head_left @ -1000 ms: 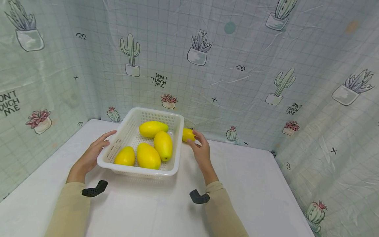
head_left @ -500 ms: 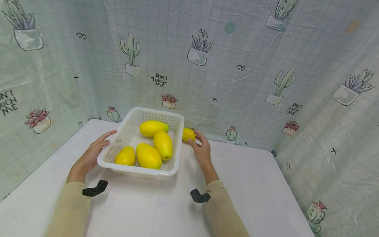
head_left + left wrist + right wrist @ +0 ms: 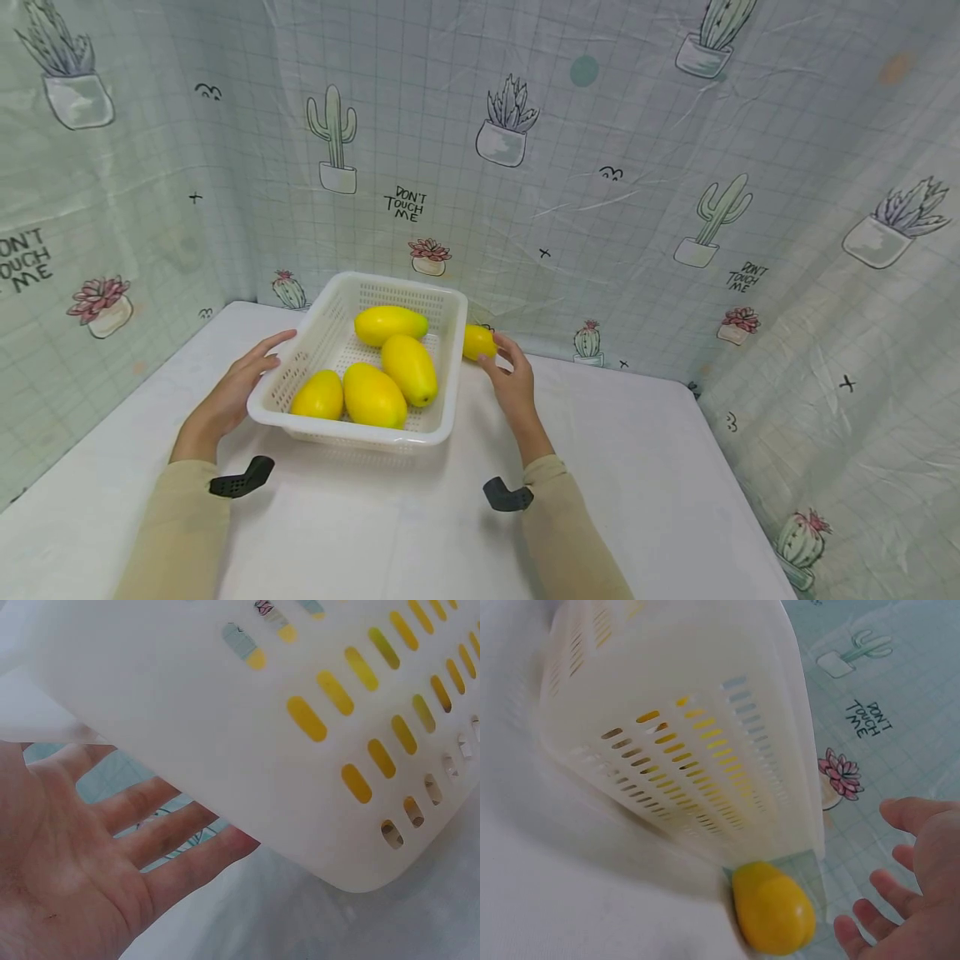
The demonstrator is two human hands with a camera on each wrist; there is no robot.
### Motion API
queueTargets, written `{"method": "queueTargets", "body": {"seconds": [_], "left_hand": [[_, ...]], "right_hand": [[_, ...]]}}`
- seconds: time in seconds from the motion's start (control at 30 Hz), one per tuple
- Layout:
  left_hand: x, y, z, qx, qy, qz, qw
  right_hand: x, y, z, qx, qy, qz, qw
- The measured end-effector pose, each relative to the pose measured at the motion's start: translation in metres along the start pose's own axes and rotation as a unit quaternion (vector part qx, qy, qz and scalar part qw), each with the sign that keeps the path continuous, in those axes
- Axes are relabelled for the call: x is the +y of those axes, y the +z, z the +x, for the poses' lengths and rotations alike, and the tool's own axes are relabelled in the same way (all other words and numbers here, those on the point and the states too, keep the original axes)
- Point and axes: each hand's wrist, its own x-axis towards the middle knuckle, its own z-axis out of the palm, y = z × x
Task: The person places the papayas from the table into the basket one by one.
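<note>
A white perforated plastic basket [image 3: 358, 431] holds several yellow mangoes: one far back [image 3: 388, 325], one at the right [image 3: 410, 371], and others along the near side. At the basket's left wall, my left hand [image 3: 225, 400] has its fingers spread and straight; in the left wrist view the fingertips of that hand [image 3: 75, 877] meet or pass behind the basket's edge. Another mango [image 3: 478, 342] lies outside, by the basket's back right corner. Beside it is my right hand [image 3: 513, 387], with loosely bent fingers; the right wrist view shows a gap between this hand [image 3: 922, 892] and the mango [image 3: 772, 911].
The basket stands on a white-covered table [image 3: 630, 467]. A cactus-printed curtain [image 3: 585, 217] hangs close behind the table and along both sides. Dark devices are worn at the left wrist [image 3: 242, 479] and right wrist [image 3: 507, 497].
The mango at the right inside the basket has turned slightly, its upper end shifting left. Both hands and the basket stay almost where they were.
</note>
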Motion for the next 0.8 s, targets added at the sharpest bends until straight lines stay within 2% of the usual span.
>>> {"method": "queueTargets", "body": {"seconds": [0.5,0.8], "left_hand": [[0.001,0.001,-0.001,0.001,0.003,0.007,1.0000],[0.002,0.001,-0.002,0.003,0.000,0.006,1.0000]], "right_hand": [[0.007,0.000,0.005,-0.002,0.009,-0.018,1.000],[0.003,0.000,0.012,-0.003,0.008,-0.032,0.999]]}}
